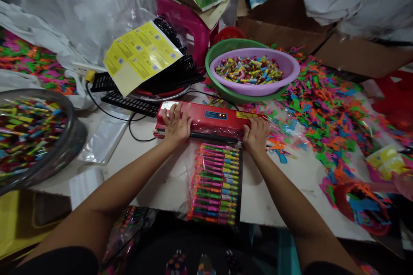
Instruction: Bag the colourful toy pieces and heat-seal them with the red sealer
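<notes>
Resting left hand [177, 124] and right hand [257, 135], loosely spread, on a long red box-shaped machine [198, 117], with a clear flat pack of multicoloured plastic sticks [215, 184] filled, against its black bar [213, 139], top edge perhaps unclosed.

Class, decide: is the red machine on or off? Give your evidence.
On. The red machine has two orange lights glowing on its panel.

This looks like a small packing workshop, with loose plastic pieces [309, 103] heaped over a worktable [155, 189], a basin [292, 68] and a tub [69, 137] full of little colourful parts, clear bags [105, 139], a yellow label sheet [142, 53], a red sealing machine [200, 116] and cardboard boxes [280, 17].
</notes>
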Demonstrator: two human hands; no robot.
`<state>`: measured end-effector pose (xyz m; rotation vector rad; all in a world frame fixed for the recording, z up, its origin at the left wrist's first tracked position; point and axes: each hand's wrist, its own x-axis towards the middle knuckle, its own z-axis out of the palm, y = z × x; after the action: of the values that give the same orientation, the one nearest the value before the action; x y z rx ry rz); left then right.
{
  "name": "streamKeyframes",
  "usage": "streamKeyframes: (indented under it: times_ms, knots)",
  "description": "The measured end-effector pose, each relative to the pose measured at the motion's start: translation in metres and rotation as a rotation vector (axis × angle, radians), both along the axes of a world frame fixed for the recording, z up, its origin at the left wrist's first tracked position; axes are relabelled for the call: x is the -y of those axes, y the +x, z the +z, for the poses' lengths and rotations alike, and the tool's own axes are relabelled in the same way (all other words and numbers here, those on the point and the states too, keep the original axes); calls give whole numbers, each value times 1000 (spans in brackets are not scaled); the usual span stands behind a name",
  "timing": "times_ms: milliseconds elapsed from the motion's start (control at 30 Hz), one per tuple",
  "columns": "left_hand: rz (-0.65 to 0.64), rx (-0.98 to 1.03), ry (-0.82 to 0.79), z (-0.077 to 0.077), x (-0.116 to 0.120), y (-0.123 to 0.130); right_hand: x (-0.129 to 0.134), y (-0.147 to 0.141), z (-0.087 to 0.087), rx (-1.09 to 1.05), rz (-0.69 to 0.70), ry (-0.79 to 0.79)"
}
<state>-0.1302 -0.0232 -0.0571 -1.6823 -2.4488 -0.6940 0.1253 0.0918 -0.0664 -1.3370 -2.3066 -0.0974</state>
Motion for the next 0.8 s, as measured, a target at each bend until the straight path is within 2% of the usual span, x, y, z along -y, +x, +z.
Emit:
streamKeyframes:
  times_ms: [300,600,800]
  knots:
    - [-15,-10,30,-3,-1,0,-1,-1,0,-10,19,19]
    - [-18,-29,41,-2,0,0,-5,-3,-3,-27,38,-13]
    - [-16,-60,55,-3,-2,-1,-5,-5,0,-26,81,-58]
